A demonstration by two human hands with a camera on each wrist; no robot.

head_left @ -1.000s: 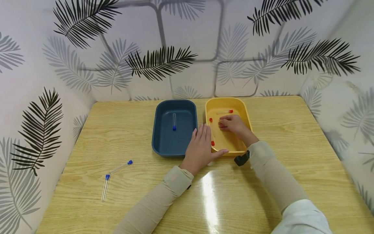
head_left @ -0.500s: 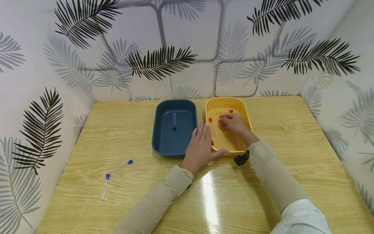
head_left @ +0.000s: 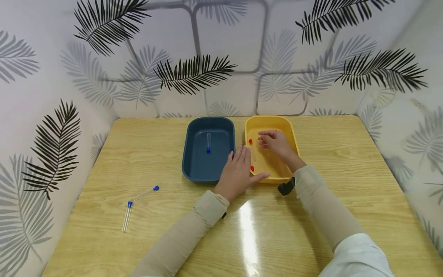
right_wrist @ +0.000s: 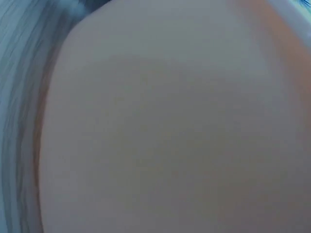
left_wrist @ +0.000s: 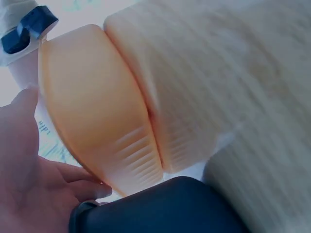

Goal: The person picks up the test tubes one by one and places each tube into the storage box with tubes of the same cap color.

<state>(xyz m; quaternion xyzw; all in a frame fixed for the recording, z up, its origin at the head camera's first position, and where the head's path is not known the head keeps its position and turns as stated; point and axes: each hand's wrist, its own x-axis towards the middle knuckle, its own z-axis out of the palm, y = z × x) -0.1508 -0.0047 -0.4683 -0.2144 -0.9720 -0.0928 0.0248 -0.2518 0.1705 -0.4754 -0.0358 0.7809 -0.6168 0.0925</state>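
Note:
My left hand lies with straight fingers across the neighbouring rims of a dark blue tray and a yellow tray. In the left wrist view, its fingers reach to the edge of the yellow tray. My right hand hovers inside the yellow tray with loosely bent fingers, nothing visible between them. Two red caps of clear tubes show along that tray's left side; another is mostly hidden behind the right hand. One blue-capped tube lies in the blue tray.
Two more blue-capped tubes lie on the wooden table at left, one slanted and one nearly upright in view. A patterned wall closes off the table's back edge. The right wrist view is mostly a blurred yellow tray surface.
My right hand has shifted slightly toward the back of the yellow tray, its fingers spread a little, and now covers most of the rear red cap. The left hand stays put; the head view has tilted slightly.

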